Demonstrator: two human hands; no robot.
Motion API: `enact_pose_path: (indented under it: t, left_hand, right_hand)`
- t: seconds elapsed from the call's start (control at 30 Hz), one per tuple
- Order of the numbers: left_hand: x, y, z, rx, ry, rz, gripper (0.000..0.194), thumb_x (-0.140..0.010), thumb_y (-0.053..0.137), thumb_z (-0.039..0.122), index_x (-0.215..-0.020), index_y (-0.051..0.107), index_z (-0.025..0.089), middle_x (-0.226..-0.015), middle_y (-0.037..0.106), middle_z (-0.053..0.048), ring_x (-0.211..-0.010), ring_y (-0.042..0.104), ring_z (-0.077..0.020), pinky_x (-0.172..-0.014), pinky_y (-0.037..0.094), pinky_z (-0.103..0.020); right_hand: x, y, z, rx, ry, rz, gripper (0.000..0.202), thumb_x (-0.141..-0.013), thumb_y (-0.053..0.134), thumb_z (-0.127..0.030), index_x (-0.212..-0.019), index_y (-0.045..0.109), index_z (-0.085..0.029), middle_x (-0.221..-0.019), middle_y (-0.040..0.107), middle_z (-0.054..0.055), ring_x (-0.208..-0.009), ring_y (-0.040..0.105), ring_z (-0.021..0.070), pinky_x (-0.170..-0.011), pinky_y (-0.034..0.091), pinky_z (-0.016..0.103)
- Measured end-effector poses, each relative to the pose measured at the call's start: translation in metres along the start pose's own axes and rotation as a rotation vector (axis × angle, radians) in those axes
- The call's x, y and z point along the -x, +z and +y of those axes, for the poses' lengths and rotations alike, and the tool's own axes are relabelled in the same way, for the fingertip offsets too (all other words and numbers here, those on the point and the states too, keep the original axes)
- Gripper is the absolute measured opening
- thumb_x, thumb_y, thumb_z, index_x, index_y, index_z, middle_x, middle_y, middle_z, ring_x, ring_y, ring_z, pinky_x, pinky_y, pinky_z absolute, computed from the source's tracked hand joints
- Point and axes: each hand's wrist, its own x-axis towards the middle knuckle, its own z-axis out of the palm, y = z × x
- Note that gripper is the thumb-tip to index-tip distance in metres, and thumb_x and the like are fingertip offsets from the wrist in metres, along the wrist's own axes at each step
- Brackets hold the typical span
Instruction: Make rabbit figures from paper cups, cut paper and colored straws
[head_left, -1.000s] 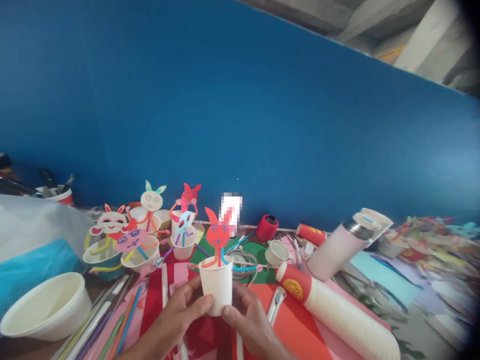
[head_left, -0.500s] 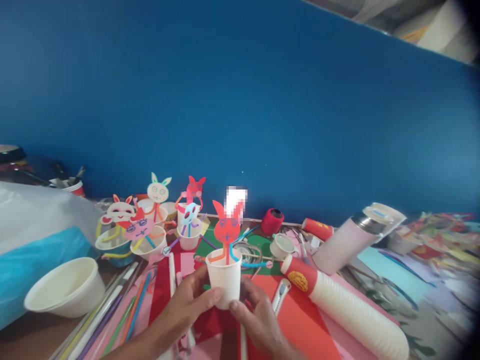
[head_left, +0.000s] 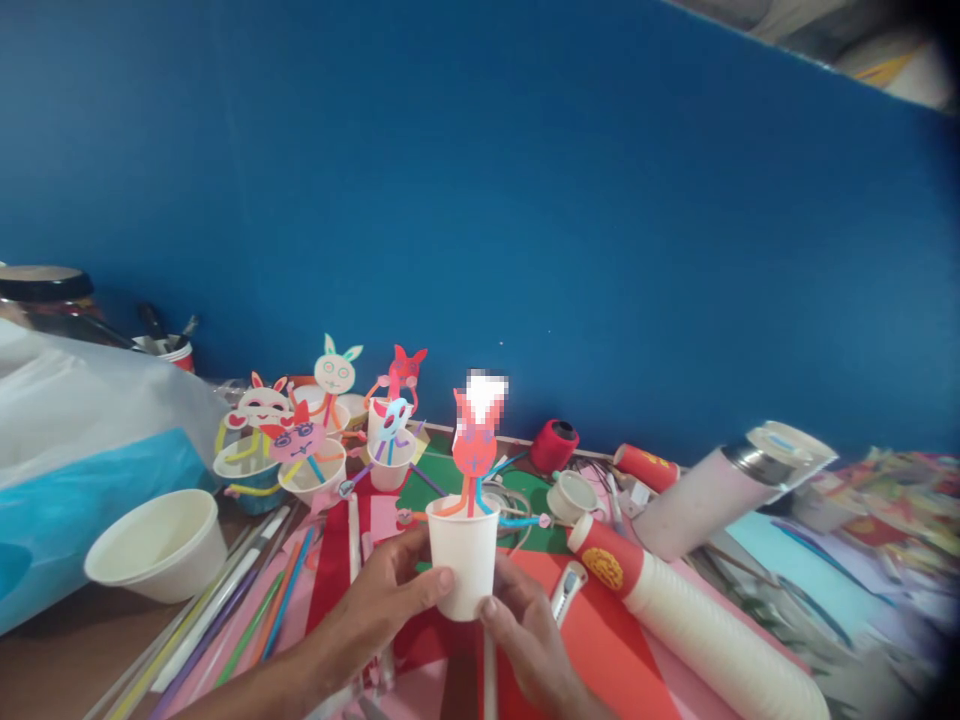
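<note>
Between my two hands is an upright white paper cup [head_left: 463, 560]. My left hand [head_left: 401, 585] grips its left side, thumb across the front. My right hand [head_left: 529, 620] has its thumb at the lower right of the cup, with the fingers behind it. A red paper animal head [head_left: 474, 448] with pointed ears rises above the cup on orange and blue strips. An orange arm [head_left: 442, 510] bends out to the left and a blue arm [head_left: 517, 522] reaches right, each tipped with a small pink piece. Pixelation covers part of the head's top.
Several finished cup figures [head_left: 334, 375] stand at the back left. A white bowl [head_left: 161, 545] and coloured sticks [head_left: 262, 610] lie left. On the right are a box cutter [head_left: 568, 592], a stack of paper cups [head_left: 712, 625], red thread [head_left: 553, 447] and a pink flask [head_left: 694, 495].
The view has shifted slightly left, so most things appear further right. Both hands still hold the cup, and the red head now looks narrower, as if turned a little.
</note>
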Motion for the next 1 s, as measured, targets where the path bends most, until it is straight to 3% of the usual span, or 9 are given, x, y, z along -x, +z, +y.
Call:
enact_pose_path:
  t: [0.23,0.37,0.53,0.77,0.83,1.0]
  left_hand:
    - [0.005,0.003,-0.001,-0.043,0.063,-0.016,0.049,-0.068,0.067,0.028,-0.115,0.054,0.024,-0.112,0.061,-0.009,-0.097,0.056,-0.0274,-0.08,0.046,-0.036]
    - [0.008,-0.001,-0.006,-0.163,0.131,-0.001,0.044,-0.069,0.065,0.022,-0.112,0.057,0.024,-0.114,0.06,-0.008,-0.104,0.053,-0.0276,-0.09,0.041,-0.039]
    - [0.013,-0.009,-0.018,-0.28,0.15,0.014,0.044,-0.069,0.065,0.02,-0.113,0.057,0.024,-0.116,0.06,-0.008,-0.11,0.049,-0.0292,-0.094,0.038,-0.04]
    - [0.009,0.0,-0.002,-0.105,0.086,-0.083,0.048,-0.075,0.058,0.029,-0.122,0.049,0.021,-0.122,0.055,-0.011,-0.114,0.045,-0.0309,-0.096,0.034,-0.043]
    - [0.007,0.002,0.002,-0.011,0.036,-0.045,0.046,-0.074,0.059,0.028,-0.119,0.052,0.02,-0.119,0.058,-0.011,-0.113,0.047,-0.031,-0.094,0.036,-0.043]
    - [-0.004,-0.005,-0.004,0.246,-0.021,0.194,0.024,-0.077,0.056,0.02,-0.1,0.062,0.021,-0.104,0.065,-0.006,-0.099,0.057,-0.0232,-0.089,0.042,-0.036]
  right_hand:
    - [0.003,-0.002,0.0,0.113,-0.046,0.01,0.047,-0.076,0.06,-0.04,-0.117,0.05,-0.02,-0.109,0.058,0.011,-0.097,0.053,0.0271,-0.084,0.042,0.04]
    - [0.007,-0.011,0.006,0.225,-0.065,0.024,0.043,-0.074,0.062,-0.037,-0.112,0.054,-0.02,-0.101,0.061,0.009,-0.088,0.056,0.0246,-0.082,0.043,0.039]
    - [0.007,-0.015,0.003,0.281,-0.062,-0.021,0.036,-0.074,0.063,-0.032,-0.107,0.059,-0.018,-0.099,0.062,0.009,-0.092,0.056,0.0263,-0.083,0.043,0.038]
    - [0.005,-0.009,0.002,0.109,-0.028,0.05,0.046,-0.074,0.061,-0.04,-0.114,0.052,-0.02,-0.106,0.06,0.01,-0.091,0.056,0.0259,-0.078,0.044,0.038]
    - [0.003,-0.006,0.001,0.032,-0.005,0.064,0.048,-0.074,0.06,-0.043,-0.116,0.051,-0.021,-0.108,0.059,0.01,-0.092,0.056,0.0266,-0.077,0.045,0.038]
    - [-0.002,-0.001,-0.003,-0.089,-0.008,0.059,0.048,-0.075,0.058,-0.044,-0.118,0.05,-0.022,-0.113,0.057,0.009,-0.103,0.052,0.0277,-0.083,0.042,0.039]
